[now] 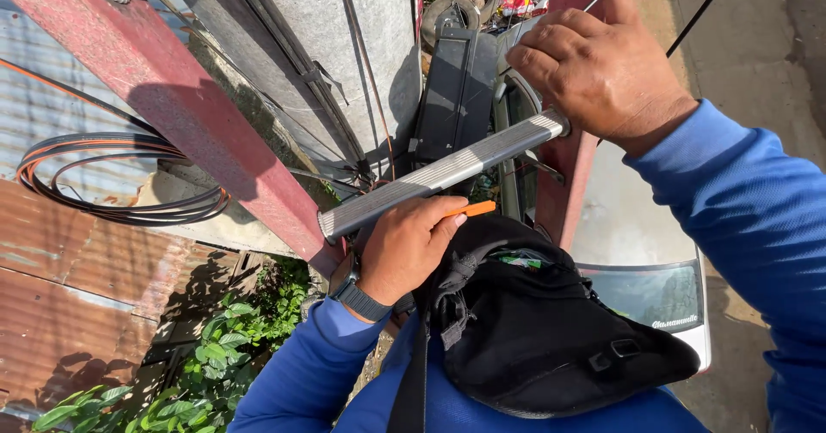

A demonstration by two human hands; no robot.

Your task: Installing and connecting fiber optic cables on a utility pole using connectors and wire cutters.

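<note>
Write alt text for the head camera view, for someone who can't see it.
High on a red ladder against a concrete pole, a person's left hand holds an orange tool under a grey rung, while the right hand grips the rung's far end. A black pouch hangs at the chest.

most of the orange tool (471, 209) hidden under the left hand's (404, 248) fingers (440, 223)

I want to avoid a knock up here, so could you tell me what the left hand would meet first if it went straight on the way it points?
Probably the grey ladder rung: the left hand, holding an orange tool, sits just beneath it, though depth is unclear.
</note>
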